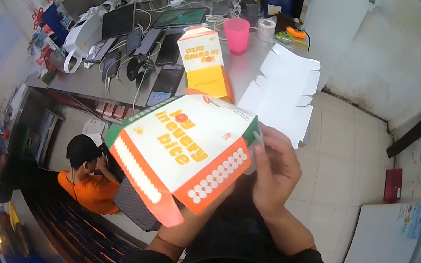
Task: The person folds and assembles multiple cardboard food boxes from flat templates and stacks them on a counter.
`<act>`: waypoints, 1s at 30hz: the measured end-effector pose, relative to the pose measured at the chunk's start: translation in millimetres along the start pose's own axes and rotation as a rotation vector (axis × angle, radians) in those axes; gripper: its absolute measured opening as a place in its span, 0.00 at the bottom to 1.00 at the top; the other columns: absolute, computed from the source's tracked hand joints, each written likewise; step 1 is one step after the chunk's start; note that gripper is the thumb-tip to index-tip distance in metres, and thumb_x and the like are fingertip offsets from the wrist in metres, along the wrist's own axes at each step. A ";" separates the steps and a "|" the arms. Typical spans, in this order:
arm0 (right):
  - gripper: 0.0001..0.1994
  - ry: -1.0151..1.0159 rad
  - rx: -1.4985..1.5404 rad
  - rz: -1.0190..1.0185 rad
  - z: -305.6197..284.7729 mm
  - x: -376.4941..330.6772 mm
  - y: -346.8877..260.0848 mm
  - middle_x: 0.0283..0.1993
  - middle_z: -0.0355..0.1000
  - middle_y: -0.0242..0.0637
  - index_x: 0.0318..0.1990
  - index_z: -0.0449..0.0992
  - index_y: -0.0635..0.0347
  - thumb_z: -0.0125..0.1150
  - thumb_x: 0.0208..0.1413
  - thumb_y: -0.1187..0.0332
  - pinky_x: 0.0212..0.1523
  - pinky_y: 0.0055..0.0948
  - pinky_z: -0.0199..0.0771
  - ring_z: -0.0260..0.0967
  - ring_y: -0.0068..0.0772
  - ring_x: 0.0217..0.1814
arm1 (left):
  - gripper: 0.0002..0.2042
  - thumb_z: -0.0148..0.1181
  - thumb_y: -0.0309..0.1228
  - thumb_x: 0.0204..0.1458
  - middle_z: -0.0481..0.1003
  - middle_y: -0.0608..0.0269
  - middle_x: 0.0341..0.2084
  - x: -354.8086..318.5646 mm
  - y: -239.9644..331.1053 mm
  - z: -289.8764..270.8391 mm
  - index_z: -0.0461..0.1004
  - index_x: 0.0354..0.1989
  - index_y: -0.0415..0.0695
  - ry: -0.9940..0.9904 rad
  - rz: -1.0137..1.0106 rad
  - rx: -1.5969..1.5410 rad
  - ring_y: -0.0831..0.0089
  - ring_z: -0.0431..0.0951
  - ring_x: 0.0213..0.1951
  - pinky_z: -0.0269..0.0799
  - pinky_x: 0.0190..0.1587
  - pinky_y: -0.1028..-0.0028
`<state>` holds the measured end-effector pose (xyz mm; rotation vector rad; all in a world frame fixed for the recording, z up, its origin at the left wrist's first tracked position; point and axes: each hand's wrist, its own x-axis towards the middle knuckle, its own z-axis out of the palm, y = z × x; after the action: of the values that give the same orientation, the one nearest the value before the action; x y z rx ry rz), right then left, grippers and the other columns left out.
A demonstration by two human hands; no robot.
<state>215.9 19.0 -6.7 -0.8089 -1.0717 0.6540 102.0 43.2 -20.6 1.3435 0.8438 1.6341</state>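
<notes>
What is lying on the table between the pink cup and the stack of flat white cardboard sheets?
In the head view, nothing: only bare grey table separates the pink cup from the white cardboard sheets.

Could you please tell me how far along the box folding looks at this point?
Done: one folded box stands on the table. In hand: a second box, partly formed, held up by the left hand underneath and the right hand at its green end flap. Left: a pile of flat white blanks lies unfolded on the table.

Both forearms are bare, the right hand [273, 172] without glove or ring, above a black top with short sleeves.
</notes>
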 end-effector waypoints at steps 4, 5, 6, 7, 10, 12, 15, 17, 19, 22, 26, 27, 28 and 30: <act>0.08 -0.030 -0.083 -0.027 2.9 3.0 4.3 0.55 0.74 0.47 0.47 0.75 0.72 0.57 0.62 0.81 0.56 0.30 0.74 0.73 0.34 0.57 | 0.12 0.60 0.27 0.62 0.75 0.58 0.47 -9.2 -22.7 -9.2 0.73 0.52 0.37 0.047 0.012 0.160 0.73 0.75 0.48 0.73 0.49 0.71; 0.08 -0.044 -0.073 0.004 2.6 3.4 4.0 0.55 0.74 0.47 0.47 0.75 0.72 0.57 0.61 0.81 0.56 0.30 0.74 0.73 0.35 0.57 | 0.12 0.60 0.27 0.62 0.75 0.58 0.47 -9.8 -25.3 -12.5 0.73 0.52 0.37 0.055 0.009 0.180 0.72 0.75 0.48 0.73 0.49 0.71; 0.08 -0.058 -0.066 0.030 2.0 4.1 3.0 0.54 0.74 0.47 0.47 0.74 0.73 0.56 0.61 0.81 0.56 0.30 0.74 0.73 0.35 0.56 | 0.12 0.61 0.27 0.62 0.75 0.58 0.47 -11.6 -26.9 -13.6 0.73 0.52 0.37 0.059 0.007 0.198 0.71 0.75 0.48 0.73 0.49 0.71; 0.08 -0.056 -0.066 0.031 1.6 4.9 1.6 0.54 0.74 0.47 0.47 0.74 0.73 0.56 0.61 0.81 0.56 0.30 0.74 0.73 0.35 0.56 | 0.12 0.61 0.27 0.62 0.75 0.58 0.47 -12.9 -27.5 -14.5 0.73 0.52 0.37 0.058 0.008 0.201 0.71 0.75 0.48 0.72 0.49 0.70; 0.08 -0.086 -0.174 -0.023 1.3 6.0 -0.1 0.53 0.73 0.47 0.46 0.75 0.73 0.56 0.62 0.81 0.55 0.30 0.74 0.73 0.34 0.55 | 0.12 0.61 0.27 0.61 0.75 0.58 0.46 -13.6 -25.0 -13.7 0.73 0.51 0.38 0.055 0.018 0.109 0.70 0.75 0.47 0.72 0.48 0.69; 0.08 -0.037 0.017 0.070 2.3 5.3 3.1 0.52 0.74 0.46 0.47 0.75 0.72 0.57 0.61 0.81 0.53 0.28 0.74 0.74 0.33 0.53 | 0.12 0.61 0.27 0.61 0.75 0.58 0.46 -9.6 -32.7 -22.0 0.73 0.50 0.37 0.064 0.011 0.255 0.70 0.75 0.47 0.72 0.48 0.69; 0.07 -0.056 -0.005 0.107 -1.4 5.9 -0.8 0.52 0.73 0.47 0.44 0.76 0.72 0.58 0.59 0.82 0.51 0.26 0.74 0.75 0.34 0.52 | 0.12 0.61 0.27 0.61 0.75 0.58 0.47 -9.1 -34.6 -25.0 0.73 0.51 0.37 0.070 0.019 0.359 0.70 0.75 0.47 0.72 0.49 0.68; 0.07 -0.121 -0.169 0.036 -4.0 7.6 -5.2 0.54 0.73 0.50 0.44 0.77 0.73 0.59 0.58 0.82 0.52 0.27 0.75 0.76 0.38 0.53 | 0.13 0.61 0.27 0.61 0.75 0.57 0.47 -8.1 -25.6 -21.3 0.73 0.51 0.36 0.070 0.035 0.290 0.70 0.75 0.48 0.72 0.50 0.68; 0.08 -0.175 -0.340 -0.037 -6.6 7.3 -3.5 0.56 0.72 0.52 0.43 0.78 0.73 0.59 0.57 0.82 0.53 0.28 0.76 0.76 0.42 0.54 | 0.13 0.61 0.28 0.62 0.75 0.57 0.48 -5.9 -13.3 -11.9 0.72 0.52 0.36 0.052 0.045 0.182 0.70 0.75 0.49 0.72 0.51 0.68; 0.18 -0.194 -0.593 -0.251 -6.2 -3.0 9.1 0.69 0.63 0.61 0.57 0.75 0.68 0.61 0.57 0.79 0.61 0.40 0.71 0.70 0.55 0.65 | 0.14 0.61 0.28 0.62 0.75 0.57 0.48 -5.8 0.8 -4.1 0.72 0.54 0.36 -0.004 0.079 0.093 0.69 0.76 0.50 0.72 0.52 0.67; 0.29 -0.274 -0.531 -0.173 13.2 -16.1 12.0 0.74 0.49 0.67 0.68 0.65 0.65 0.60 0.57 0.74 0.71 0.55 0.54 0.49 0.72 0.75 | 0.16 0.60 0.28 0.62 0.75 0.56 0.49 -8.1 12.4 3.0 0.71 0.55 0.35 -0.029 0.119 0.037 0.69 0.76 0.51 0.72 0.54 0.67; 0.29 -0.284 -0.525 -0.178 9.9 -14.7 15.7 0.74 0.49 0.67 0.68 0.65 0.65 0.60 0.57 0.74 0.71 0.55 0.54 0.49 0.72 0.75 | 0.16 0.60 0.28 0.62 0.75 0.56 0.49 -8.9 12.9 3.1 0.71 0.56 0.35 -0.022 0.110 0.018 0.69 0.76 0.51 0.72 0.54 0.67; 0.31 -0.305 -0.679 -0.305 1.8 -11.9 18.9 0.72 0.52 0.66 0.68 0.64 0.66 0.63 0.57 0.72 0.70 0.54 0.57 0.53 0.71 0.73 | 0.16 0.60 0.28 0.62 0.76 0.56 0.50 -9.0 13.9 -0.6 0.71 0.56 0.35 -0.013 0.090 -0.009 0.69 0.76 0.51 0.72 0.55 0.66; 0.33 -0.324 -0.833 -0.441 -15.6 -4.8 18.0 0.71 0.55 0.64 0.69 0.63 0.66 0.65 0.56 0.69 0.69 0.53 0.59 0.56 0.69 0.71 | 0.16 0.60 0.28 0.62 0.77 0.57 0.48 -4.2 20.2 -11.7 0.72 0.56 0.34 0.001 -0.045 -0.119 0.68 0.77 0.52 0.72 0.56 0.66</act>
<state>227.4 21.3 -27.9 -1.1374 -1.7984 -0.0770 87.1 31.0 -6.9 1.2325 0.7595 1.6243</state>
